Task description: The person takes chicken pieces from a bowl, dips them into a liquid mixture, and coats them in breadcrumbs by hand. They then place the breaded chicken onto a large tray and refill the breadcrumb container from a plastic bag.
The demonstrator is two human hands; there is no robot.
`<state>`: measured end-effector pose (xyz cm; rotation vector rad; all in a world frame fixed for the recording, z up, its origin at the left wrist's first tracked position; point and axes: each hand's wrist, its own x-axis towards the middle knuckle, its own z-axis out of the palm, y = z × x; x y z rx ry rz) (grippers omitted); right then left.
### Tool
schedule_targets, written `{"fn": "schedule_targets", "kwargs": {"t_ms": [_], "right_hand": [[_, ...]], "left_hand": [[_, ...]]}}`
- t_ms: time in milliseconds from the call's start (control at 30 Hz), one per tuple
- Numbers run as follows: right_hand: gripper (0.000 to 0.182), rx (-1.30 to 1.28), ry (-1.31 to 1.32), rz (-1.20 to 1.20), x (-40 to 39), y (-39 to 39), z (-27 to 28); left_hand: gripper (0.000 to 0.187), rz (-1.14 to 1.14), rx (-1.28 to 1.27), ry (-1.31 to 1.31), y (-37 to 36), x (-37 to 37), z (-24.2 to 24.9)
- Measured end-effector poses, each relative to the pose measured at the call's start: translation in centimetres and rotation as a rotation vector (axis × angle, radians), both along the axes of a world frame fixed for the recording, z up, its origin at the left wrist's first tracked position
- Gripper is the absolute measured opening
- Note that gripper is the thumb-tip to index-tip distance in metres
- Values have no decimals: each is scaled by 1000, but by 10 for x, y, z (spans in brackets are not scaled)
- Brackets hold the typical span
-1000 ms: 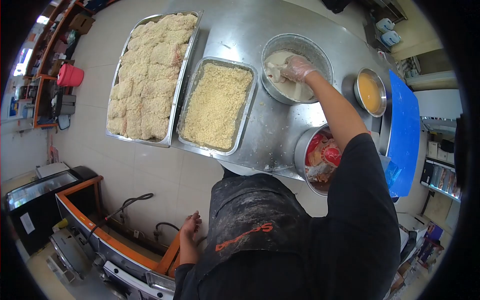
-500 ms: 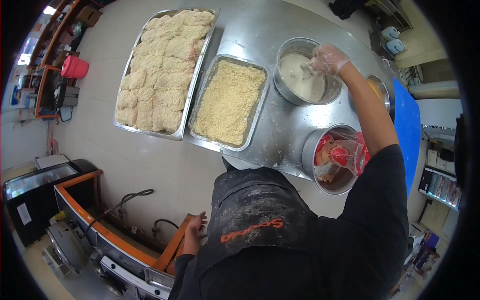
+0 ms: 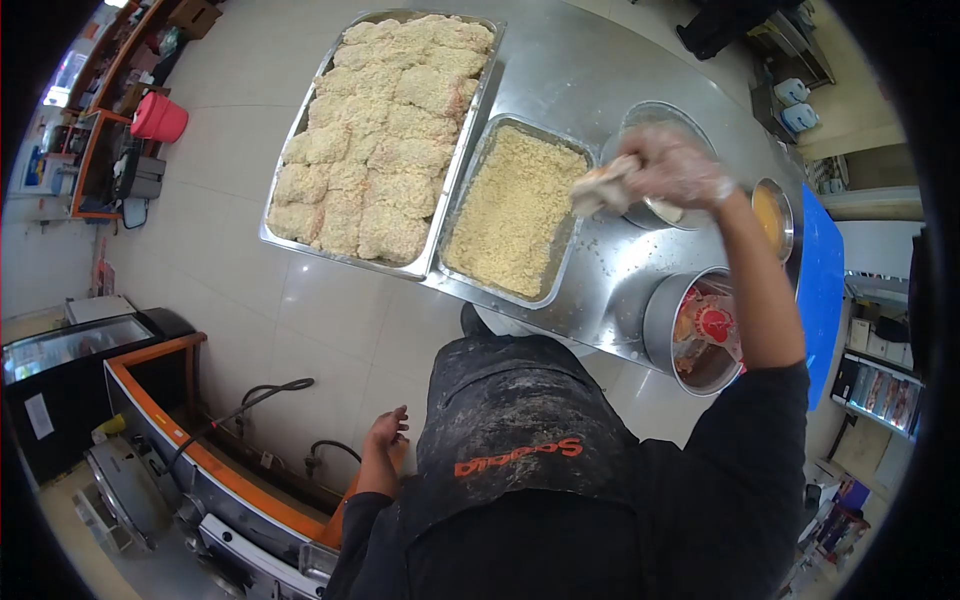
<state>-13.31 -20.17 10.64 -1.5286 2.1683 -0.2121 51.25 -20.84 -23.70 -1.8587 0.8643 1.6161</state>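
My right hand (image 3: 672,168), in a clear plastic glove, grips a piece of meat (image 3: 603,190) with a whitish coating. It is held above the gap between the crumb tray and a round metal pot (image 3: 640,212); some white contents show in the pot, partly hidden by the hand. The rectangular crumb tray (image 3: 573,262) holds pale yellow crumbs (image 3: 510,215). Beside it on the left, a larger metal tray is packed with breaded pieces (image 3: 375,140). Low at my left side, my left hand (image 3: 388,430) hangs bare and holds nothing, its fingers apart.
A deep pot (image 3: 660,315) with meat and a red-printed plastic bag stands at the table's near edge. Farther right are a bowl (image 3: 772,215) of yellow-orange contents and a blue board (image 3: 820,290). An orange-edged counter (image 3: 215,455) is at lower left. Someone's dark shoes (image 3: 695,42) show beyond the table.
My right hand has come up out of the white contents of the pot and moved left toward the crumb tray, carrying the coated meat. The view has shifted, so the trays appear farther right.
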Motion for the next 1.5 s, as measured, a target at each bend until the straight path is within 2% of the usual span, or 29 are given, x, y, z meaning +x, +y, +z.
{"fn": "schedule_targets", "kwargs": {"t_ms": [100, 167, 233, 267, 367, 433, 500, 567, 667, 767, 800, 900, 933, 1033, 1133, 1167, 1233, 1267, 1333, 1400, 1467, 1500], "right_hand": [[28, 234, -55, 164, 43, -41, -62], [32, 258, -131, 243, 60, -62, -111], [38, 178, -2, 238, 66, -73, -143], [41, 140, 63, 240, 69, -80, -149], [58, 173, 42, 76, 86, -102, -130], [70, 71, 242, 39, 115, -108, -152], [83, 113, 352, -22, 133, -118, -169], [95, 297, 369, -102, 142, -131, -177], [88, 423, 233, -8, 113, -147, -200], [73, 202, -147, 23, 66, -137, -215], [62, 53, -133, 16, 58, -128, -226], [59, 215, -332, -116, 53, -119, -166], [55, 188, -408, -171, 46, -113, -166], [50, 232, -355, 132, 47, -99, -158], [48, 88, -257, 249, 80, -74, -137], [48, 75, -300, 183, 85, -74, -133], [50, 47, -388, 48, 95, -79, -122], [55, 176, -172, -18, 103, -90, -111], [58, 328, 94, 57, 118, -108, -125], [58, 382, 244, 41, 134, -121, -141], [55, 336, 280, -56, 147, -130, -156], [46, 318, 232, -60, 143, -133, -167]], "left_hand": [[57, 16, 12, 7, -14, 12, -1], [56, 29, 28, 27, -26, 15, 14], [54, 67, -9, 31, -33, 22, 22], [53, 91, -24, 33, -34, 26, 24], [48, 150, -12, 10, -31, 40, 23], [44, 203, 36, -1, -20, 52, 10], [39, 212, 104, 20, -8, 65, -8], [34, 187, 191, 70, 0, 78, -19], [34, 197, 156, 43, 4, 65, -1], [36, 235, 139, 78, 1, 63, -1], [38, 217, 112, 83, 0, 63, -2], [49, 176, 65, 88, -16, 57, 2], [52, 173, 73, 84, -24, 51, 12], [54, 157, 71, 37, -33, 47, 11], [53, 170, 78, 42, -36, 52, -8], [54, 180, 86, 52, -36, 55, -15], [54, 128, 80, 49, -43, 40, 2], [54, 100, 76, 47, -46, 30, 12], [54, 94, 85, 71, -45, 29, 11], [52, 95, 92, 73, -44, 27, 15], [48, 114, 94, 58, -41, 25, 23], [48, 151, 95, 61, -38, 30, 21]]}}
